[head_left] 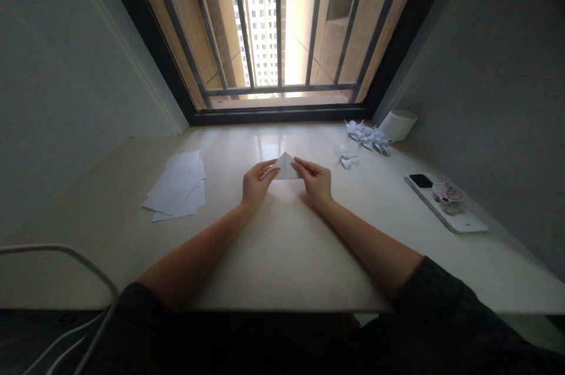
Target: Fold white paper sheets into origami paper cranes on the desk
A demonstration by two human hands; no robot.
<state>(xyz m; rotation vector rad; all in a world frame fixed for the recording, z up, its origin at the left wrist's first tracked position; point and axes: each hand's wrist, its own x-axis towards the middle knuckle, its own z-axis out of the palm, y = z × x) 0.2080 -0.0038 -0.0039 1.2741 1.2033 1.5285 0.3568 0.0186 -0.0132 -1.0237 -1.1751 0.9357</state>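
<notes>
Folded paper: white, roughly triangular, pointed top, creased down middle.

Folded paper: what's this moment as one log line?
left hand: holds folded paper | right hand: holds folded paper | at left: sheets | at right: phone

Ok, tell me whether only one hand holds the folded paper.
No, the left hand and right hand both pinch the folded paper.
</notes>
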